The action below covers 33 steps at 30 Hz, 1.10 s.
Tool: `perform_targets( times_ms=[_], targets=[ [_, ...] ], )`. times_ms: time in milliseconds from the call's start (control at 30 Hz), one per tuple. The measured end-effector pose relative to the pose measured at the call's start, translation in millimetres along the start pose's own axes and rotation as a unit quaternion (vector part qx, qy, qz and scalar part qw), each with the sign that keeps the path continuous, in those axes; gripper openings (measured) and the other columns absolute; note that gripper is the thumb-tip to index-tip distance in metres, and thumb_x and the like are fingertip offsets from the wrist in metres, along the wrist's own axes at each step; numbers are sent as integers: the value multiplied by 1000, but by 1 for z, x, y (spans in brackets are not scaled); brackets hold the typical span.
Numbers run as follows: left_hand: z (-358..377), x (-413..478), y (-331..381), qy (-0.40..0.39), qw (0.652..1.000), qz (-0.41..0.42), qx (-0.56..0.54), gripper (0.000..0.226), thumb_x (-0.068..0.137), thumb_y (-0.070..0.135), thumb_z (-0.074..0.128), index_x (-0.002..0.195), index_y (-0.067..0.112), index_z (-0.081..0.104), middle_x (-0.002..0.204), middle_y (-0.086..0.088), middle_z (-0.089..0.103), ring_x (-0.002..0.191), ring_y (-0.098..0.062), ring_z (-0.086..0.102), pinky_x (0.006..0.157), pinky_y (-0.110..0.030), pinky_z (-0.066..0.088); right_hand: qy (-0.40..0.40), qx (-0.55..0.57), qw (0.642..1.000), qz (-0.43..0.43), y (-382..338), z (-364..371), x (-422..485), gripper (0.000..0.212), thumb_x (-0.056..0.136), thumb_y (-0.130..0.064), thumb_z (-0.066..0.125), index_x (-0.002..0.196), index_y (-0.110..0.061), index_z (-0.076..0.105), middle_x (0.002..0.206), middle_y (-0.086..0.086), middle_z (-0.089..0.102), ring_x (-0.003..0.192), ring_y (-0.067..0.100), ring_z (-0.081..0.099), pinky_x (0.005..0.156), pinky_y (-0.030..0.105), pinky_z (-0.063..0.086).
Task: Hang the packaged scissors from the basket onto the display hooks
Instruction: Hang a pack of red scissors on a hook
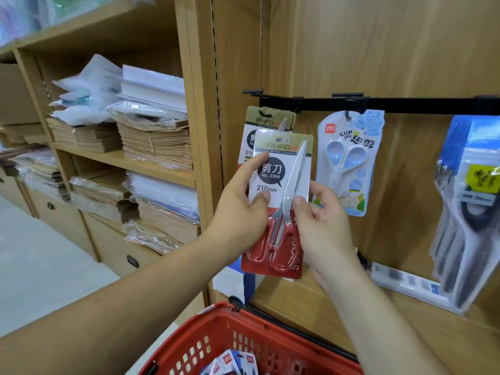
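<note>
I cannot see much of the identical pack (pixel 267 121) hanging on the hook (pixel 266 113): the pack I am holding covers all but its gold header and a strip of its left side. The fingers of both hands are hidden behind the card. The basket (pixel 243 336) is cut off by the bottom edge, and the few packs in it (pixel 232 361) show only their blue, white and red tops. The print on the price strip (pixel 405 280) low on the right is too blurred to read.

The packaged scissors (pixel 281 169) stand nearly upright in front of the wooden display panel, directly above the basket. The long axis runs top to bottom with a slight lean. The blades point up and a little to the right, and the red handles are at the bottom. The card's top edge sits below the hook, overlapping the hung pack.

My left hand (pixel 240 209) grips the card's left side, with the thumb pressed on the front by the "210mm" print and the index finger laid along the edge above. My right hand (pixel 322 217) pinches the right side, thumb on the front beside the scissor pivot.

A black rail (pixel 405 104) crosses the panel. From it hang a pale blue children's scissors pack (pixel 349 163), just right of mine, and dark-handled scissors packs (pixel 470 212) further right. Shelves to the left hold stacked brown paper bags (pixel 159 142) and white packets.
</note>
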<state>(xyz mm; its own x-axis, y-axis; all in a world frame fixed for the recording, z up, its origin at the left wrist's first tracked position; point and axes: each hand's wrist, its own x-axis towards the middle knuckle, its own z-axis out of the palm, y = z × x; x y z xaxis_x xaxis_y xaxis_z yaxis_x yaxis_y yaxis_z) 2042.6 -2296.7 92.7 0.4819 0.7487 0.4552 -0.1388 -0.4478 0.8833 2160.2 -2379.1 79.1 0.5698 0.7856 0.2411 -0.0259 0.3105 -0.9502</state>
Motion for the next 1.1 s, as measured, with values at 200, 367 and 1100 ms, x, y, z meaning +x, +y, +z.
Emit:
perform_targets(
  times_ms=[200, 367, 1100],
  targets=[
    [1, 2, -5, 35, 998, 17, 40, 52, 107, 15, 57, 143, 50, 47, 139, 11, 62, 111, -12, 73, 81, -36, 65, 0, 16, 1000, 0, -1, -2, 4, 29, 106, -5, 58, 116, -32, 61, 96, -8, 82, 87, 14, 80, 69, 30, 60],
    [7, -18, -13, 13, 980, 33, 198, 71, 93, 46, 73, 153, 55, 35, 125, 20, 45, 102, 14, 55, 91, -3, 43, 36, 34, 999, -17, -3, 0, 6, 35, 103, -4, 60, 131, -24, 62, 95, -5, 82, 76, 6, 74, 66, 25, 59],
    [-8, 49, -9, 85, 977, -7, 196, 90, 92, 40, 77, 162, 52, 20, 123, 5, 39, 96, 3, 59, 97, -23, 49, -64, -76, 992, -80, -7, 2, 4, 46, 100, -55, 51, 141, -37, 58, 134, -17, 68, 125, -4, 63, 111, 36, 53]
  ],
)
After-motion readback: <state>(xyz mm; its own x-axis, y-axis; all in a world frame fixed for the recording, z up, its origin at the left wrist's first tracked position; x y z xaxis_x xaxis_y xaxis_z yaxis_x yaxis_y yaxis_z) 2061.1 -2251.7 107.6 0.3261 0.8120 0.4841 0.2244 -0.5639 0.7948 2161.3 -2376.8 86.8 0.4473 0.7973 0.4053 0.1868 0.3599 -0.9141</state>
